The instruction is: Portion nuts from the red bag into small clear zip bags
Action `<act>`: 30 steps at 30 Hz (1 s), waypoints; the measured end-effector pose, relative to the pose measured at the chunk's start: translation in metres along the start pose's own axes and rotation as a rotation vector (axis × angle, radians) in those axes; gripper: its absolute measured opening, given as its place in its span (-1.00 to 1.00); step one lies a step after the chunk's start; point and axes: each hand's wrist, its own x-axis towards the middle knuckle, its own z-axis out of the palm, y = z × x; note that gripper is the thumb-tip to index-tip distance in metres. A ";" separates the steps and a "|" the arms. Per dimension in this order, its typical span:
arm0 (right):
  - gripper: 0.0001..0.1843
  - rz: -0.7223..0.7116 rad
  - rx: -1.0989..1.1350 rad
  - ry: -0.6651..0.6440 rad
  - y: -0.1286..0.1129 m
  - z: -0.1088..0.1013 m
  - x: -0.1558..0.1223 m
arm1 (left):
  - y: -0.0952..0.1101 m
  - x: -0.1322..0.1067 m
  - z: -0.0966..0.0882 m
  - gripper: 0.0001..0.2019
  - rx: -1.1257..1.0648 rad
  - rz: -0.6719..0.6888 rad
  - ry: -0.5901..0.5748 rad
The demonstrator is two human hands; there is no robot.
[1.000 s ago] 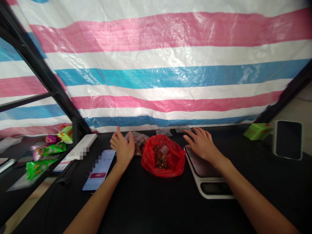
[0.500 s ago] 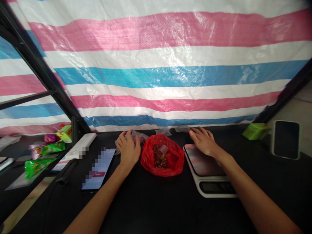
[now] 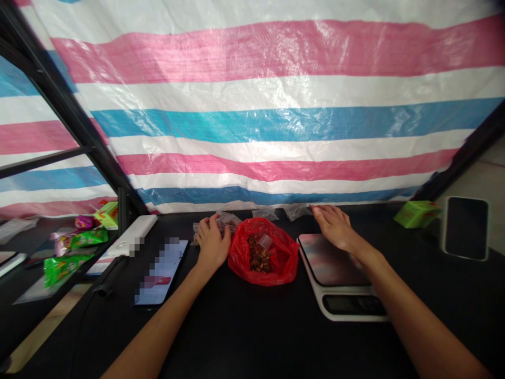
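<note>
An open red plastic bag [image 3: 263,252] holding brown pieces and a small clear cup lies on the black table [image 3: 252,326]. Just left of it my left hand [image 3: 213,243] rests with curled fingers on a clear plastic bag [image 3: 224,220] of brown pieces. My right hand [image 3: 334,227] reaches past the far edge of a white kitchen scale [image 3: 339,276], its fingertips touching a small clear plastic bag [image 3: 295,211] by the tarp.
A phone [image 3: 161,271] with a lit screen lies left of my left arm, a white power bank [image 3: 132,237] beyond it. Green snack packets [image 3: 65,263] sit on a shelf at left. A green box [image 3: 417,212] and a dark phone [image 3: 464,226] stand at right. A striped tarp [image 3: 276,105] closes the back.
Both hands moved away from me: the left from beside the phone onto the clear bag, its fingers curling; the right from over the scale platform to the small clear bag by the tarp.
</note>
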 end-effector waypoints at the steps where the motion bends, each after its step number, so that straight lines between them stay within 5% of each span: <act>1: -0.28 -0.004 -0.005 -0.007 0.000 0.001 0.000 | 0.000 0.000 0.000 -0.56 0.001 0.016 -0.005; 10: -0.29 -0.010 0.023 -0.070 0.001 0.002 0.000 | 0.010 -0.002 -0.014 -0.68 -0.086 0.068 0.181; 14: -0.19 0.001 0.330 -0.053 -0.006 -0.018 0.002 | 0.017 -0.005 -0.025 -0.79 -0.296 0.247 0.260; 18: -0.20 -0.026 0.890 -0.191 -0.029 -0.041 -0.003 | 0.024 -0.011 -0.031 -0.86 -0.501 0.465 0.098; 21: -0.18 -0.062 1.133 -0.295 -0.054 -0.050 -0.013 | 0.026 -0.016 -0.033 -0.85 -0.426 0.550 -0.027; 25: -0.23 -0.180 1.099 -0.485 -0.084 -0.050 -0.031 | 0.026 -0.021 -0.032 -0.58 -0.345 0.529 -0.140; 30: -0.36 -0.303 0.847 -0.537 -0.106 -0.047 -0.050 | 0.028 -0.028 -0.028 -0.54 -0.613 0.400 -0.205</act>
